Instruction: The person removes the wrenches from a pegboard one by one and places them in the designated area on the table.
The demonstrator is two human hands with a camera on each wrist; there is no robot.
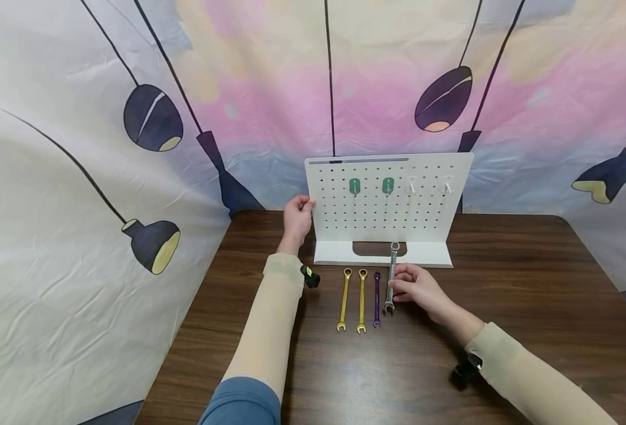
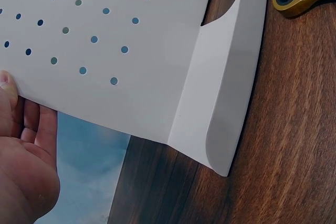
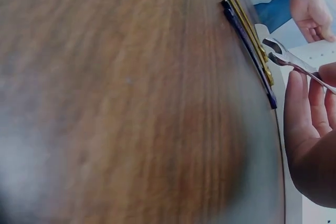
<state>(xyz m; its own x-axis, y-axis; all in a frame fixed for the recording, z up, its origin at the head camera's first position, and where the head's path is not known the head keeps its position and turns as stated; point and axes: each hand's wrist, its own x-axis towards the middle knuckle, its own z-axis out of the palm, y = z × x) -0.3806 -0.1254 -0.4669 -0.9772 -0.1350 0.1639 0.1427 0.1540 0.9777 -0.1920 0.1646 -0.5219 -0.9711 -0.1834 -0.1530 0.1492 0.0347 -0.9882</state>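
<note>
My left hand (image 1: 298, 219) pinches the left edge of a white pegboard (image 1: 334, 203), thumb in front and fingers behind, as the left wrist view (image 2: 23, 161) also shows. Between the thumb and fingers of my right hand (image 1: 419, 289) is a silver combination wrench (image 1: 392, 280), its ring end up near the pegboard's base and its open end toward me. In the right wrist view, the wrench's open jaw (image 3: 283, 56) sticks out past the fingertips. Left of it lie a purple wrench (image 1: 377, 300) and two gold wrenches (image 1: 362, 301), side by side on the table.
Two green hooks (image 1: 354, 186) and two clear white hooks (image 1: 410, 187) sit in a row on the pegboard. Its base has a cut-out slot. The brown wooden table (image 1: 530, 283) reaches back to a painted cloth backdrop (image 1: 291, 88).
</note>
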